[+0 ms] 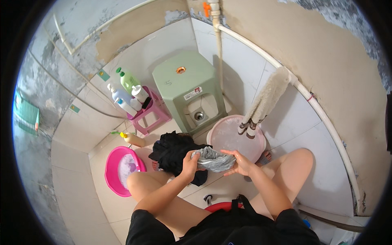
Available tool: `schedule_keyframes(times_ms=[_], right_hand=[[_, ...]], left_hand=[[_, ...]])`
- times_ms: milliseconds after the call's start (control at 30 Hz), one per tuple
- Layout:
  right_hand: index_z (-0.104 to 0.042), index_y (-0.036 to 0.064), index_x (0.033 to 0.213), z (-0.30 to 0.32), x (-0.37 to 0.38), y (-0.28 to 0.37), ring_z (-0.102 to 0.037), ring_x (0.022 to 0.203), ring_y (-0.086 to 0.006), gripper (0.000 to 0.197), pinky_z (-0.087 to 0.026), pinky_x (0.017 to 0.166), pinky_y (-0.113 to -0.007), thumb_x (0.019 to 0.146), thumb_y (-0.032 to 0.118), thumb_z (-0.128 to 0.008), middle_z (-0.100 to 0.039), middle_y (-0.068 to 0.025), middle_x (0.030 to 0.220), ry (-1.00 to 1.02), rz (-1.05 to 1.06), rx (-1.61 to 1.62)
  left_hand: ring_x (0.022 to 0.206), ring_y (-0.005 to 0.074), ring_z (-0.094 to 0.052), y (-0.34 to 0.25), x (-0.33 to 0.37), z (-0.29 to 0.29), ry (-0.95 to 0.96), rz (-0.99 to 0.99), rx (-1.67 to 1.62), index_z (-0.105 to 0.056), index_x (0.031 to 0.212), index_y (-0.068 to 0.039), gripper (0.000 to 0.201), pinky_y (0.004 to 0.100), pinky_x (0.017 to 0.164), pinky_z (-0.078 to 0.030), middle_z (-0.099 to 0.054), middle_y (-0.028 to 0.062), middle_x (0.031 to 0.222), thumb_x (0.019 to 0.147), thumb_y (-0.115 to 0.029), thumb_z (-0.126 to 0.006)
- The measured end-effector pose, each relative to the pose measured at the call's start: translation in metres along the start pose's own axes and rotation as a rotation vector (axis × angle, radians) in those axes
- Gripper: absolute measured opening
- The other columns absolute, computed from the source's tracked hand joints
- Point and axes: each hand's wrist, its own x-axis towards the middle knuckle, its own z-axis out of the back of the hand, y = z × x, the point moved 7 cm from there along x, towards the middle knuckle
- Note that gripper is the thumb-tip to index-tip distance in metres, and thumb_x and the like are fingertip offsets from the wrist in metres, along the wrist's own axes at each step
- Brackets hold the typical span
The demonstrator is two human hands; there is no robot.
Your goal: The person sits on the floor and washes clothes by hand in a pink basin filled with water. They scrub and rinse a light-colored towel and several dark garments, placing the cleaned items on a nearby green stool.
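A bunched grey cloth [215,159], looking wet, stretches between my two hands above the floor. My left hand [189,165] is closed around its left end, thumb on top. At the other end, my right hand [241,164] holds it loosely, some fingers above and some below. Just beyond my left hand lies a heap of black clothing [173,152] on the tiles. Ahead of my right hand stands a pale pink basin [234,136] with cloudy water.
A bright pink basin [109,179] with suds sits at left, near a yellow-capped bottle [132,139]. Pump bottles [130,81] crowd a small pink stool [153,118]. Behind is a green stool [183,83]. A towel [267,98] hangs from the wall pipe [332,118].
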Motion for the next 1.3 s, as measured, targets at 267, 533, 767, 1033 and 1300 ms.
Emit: schedule_keyframes(times_ms=[267, 533, 767, 1033, 1300], right_hand=[[-0.061, -0.0027, 0.113, -0.013, -0.001, 0.062, -0.062, 0.091, -0.0201, 0.040, -0.051, 0.078, -0.036, 0.090, 0.023, -0.040, -0.064, -0.0100, 0.107, -0.242, 0.370, -0.036], [-0.056, -0.0031, 0.118, -0.150, 0.037, 0.228, -0.051, 0.109, -0.0165, 0.033, -0.044, 0.092, -0.035, 0.094, 0.018, -0.049, -0.058, -0.0107, 0.118, -0.132, 1.058, -0.117], [-0.055, 0.0041, 0.123, -0.097, 0.155, 0.259, -0.058, 0.094, -0.0160, 0.038, -0.049, 0.079, -0.029, 0.088, 0.018, -0.059, -0.062, -0.0083, 0.104, -0.645, 0.952, -0.959], [-0.061, 0.0019, 0.106, -0.104, 0.004, 0.180, -0.059, 0.090, -0.0174, 0.025, -0.048, 0.074, -0.026, 0.081, 0.001, -0.057, -0.061, -0.0092, 0.103, -0.823, 1.283, -0.885], [-0.049, -0.0026, 0.117, -0.010, -0.163, 0.215, -0.052, 0.089, -0.0213, 0.037, -0.045, 0.075, -0.033, 0.083, 0.009, -0.059, -0.056, -0.0112, 0.101, -1.569, 1.590, -0.633]], left_hand=[[0.101, 0.0290, -0.056, -0.012, 0.006, -0.012, 0.118, 0.184, -0.443, -0.046, 0.120, -0.003, 0.043, 0.0506, 0.084, -0.048, -0.053, 0.0138, 0.115, 0.090, -0.034, -0.046], [0.093, 0.0318, -0.059, -0.079, 0.012, 0.021, 0.035, 0.011, -0.520, -0.038, 0.126, -0.001, 0.046, 0.0418, 0.080, -0.048, -0.049, 0.0160, 0.110, 0.090, -0.029, -0.045], [0.087, 0.0268, -0.062, -0.092, 0.021, 0.004, 0.152, -0.017, -0.462, -0.044, 0.116, -0.003, 0.032, 0.0363, 0.074, -0.050, -0.053, 0.0100, 0.100, 0.090, -0.022, -0.047], [0.084, 0.0239, -0.064, -0.079, 0.017, 0.006, 0.184, -0.025, -0.251, -0.054, 0.107, -0.003, 0.025, 0.0332, 0.072, -0.050, -0.060, 0.0106, 0.097, 0.091, -0.020, -0.049], [0.082, 0.0201, -0.064, -0.018, 0.021, -0.039, 0.332, -0.065, 0.035, -0.056, 0.101, -0.004, 0.021, 0.0313, 0.071, -0.051, -0.064, 0.0091, 0.093, 0.093, -0.023, -0.053]])
